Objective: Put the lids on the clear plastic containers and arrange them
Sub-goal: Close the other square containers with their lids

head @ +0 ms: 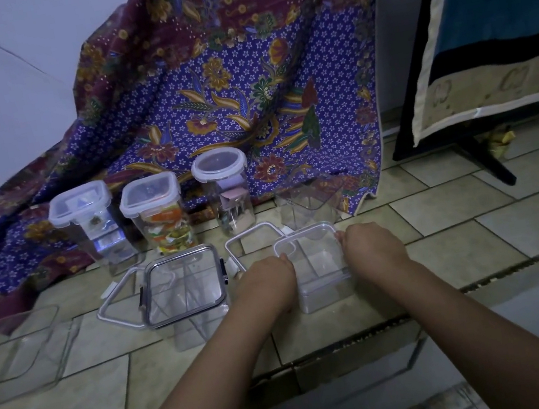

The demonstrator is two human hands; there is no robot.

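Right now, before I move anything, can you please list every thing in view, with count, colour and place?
tall clear plastic containers with white-rimmed lids: three, with contents, back row before the cloth
lidless clear plastic container: one, empty, right end of that row
clear container with dark-rimmed lid: one, front, left of centre
loose white-rimmed lids: two, flat on the floor, either side of it
small clear square container: one, lid on, front, between the hands
faint clear lidless containers: count unclear, far left
purple patterned cloth: one, draped behind
dark blue cloth with cream border: one, right
beige tiled floor: underneath
left hand: grips the small container's left edge
right hand: grips its right edge
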